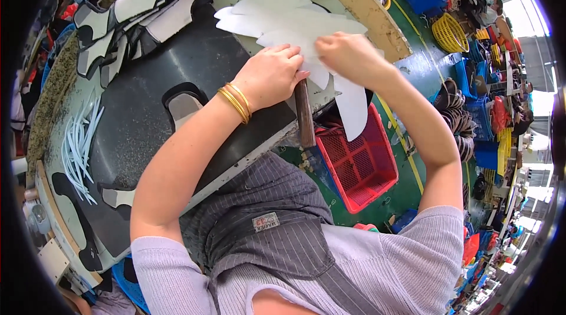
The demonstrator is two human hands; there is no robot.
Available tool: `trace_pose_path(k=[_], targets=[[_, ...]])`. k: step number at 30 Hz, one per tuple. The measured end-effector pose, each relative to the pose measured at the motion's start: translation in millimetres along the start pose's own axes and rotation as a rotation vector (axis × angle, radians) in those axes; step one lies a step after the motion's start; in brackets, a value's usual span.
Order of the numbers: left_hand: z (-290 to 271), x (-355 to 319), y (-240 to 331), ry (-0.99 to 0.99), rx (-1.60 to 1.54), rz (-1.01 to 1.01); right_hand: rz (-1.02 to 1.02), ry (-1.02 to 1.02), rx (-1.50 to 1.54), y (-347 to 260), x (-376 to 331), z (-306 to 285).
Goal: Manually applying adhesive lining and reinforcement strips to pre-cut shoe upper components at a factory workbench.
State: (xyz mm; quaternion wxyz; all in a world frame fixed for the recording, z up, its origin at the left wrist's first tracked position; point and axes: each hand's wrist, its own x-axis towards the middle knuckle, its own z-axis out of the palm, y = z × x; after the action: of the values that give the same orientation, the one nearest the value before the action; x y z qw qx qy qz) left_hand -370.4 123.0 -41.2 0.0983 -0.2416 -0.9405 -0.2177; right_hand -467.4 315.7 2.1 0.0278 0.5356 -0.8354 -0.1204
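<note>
My left hand [270, 76] is closed, its fingers curled at the near edge of a pile of white cut sheet pieces [289, 11]. Its thumb lies by the top of a dark wooden handle [304, 115], which sticks out past the table edge; what joins its upper end is hidden. My right hand [349, 58], slightly blurred, curls its fingers over the right side of the pile. What either hand pinches cannot be made out. One white piece [352, 108] hangs over the edge below my right hand.
Grey-and-black shoe-upper pieces [159, 5] are stacked at the far left on a black mat [141, 102]. Pale blue strips [81, 144] lie at left. A red plastic basket [354, 164] stands below the table edge. A wooden ledge [359, 2] borders the far right.
</note>
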Motion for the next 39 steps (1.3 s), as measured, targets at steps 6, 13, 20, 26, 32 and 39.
trace_pose_path(k=[6, 13, 20, 26, 32, 39], targets=[[8.4, -7.3, -9.7, 0.111, -0.038, 0.021, 0.056, 0.125, 0.083, -3.1, 14.4, 27.2], [12.3, 8.5, 13.2, 0.14, 0.072, -0.065, 0.895, 1.212, 0.962, 127.2, -35.9, -23.9], [-18.9, -19.5, 28.4, 0.27, -0.615, -0.308, 0.472, 0.973, -0.098, -41.6, -47.8, -53.3], [-85.0, -164.9, 88.2, 0.404, -1.089, -0.621, -0.489, 0.987, 0.429, -177.7, -26.4, -53.1], [-111.3, -247.4, 118.1, 0.399, -0.716, -0.691, -0.288, 0.426, 1.084, -199.8, 4.2, -60.5], [-66.4, -317.5, 95.0, 0.479, -0.051, -0.692, 0.044, 0.346, 2.04, -203.1, 63.4, -80.6]])
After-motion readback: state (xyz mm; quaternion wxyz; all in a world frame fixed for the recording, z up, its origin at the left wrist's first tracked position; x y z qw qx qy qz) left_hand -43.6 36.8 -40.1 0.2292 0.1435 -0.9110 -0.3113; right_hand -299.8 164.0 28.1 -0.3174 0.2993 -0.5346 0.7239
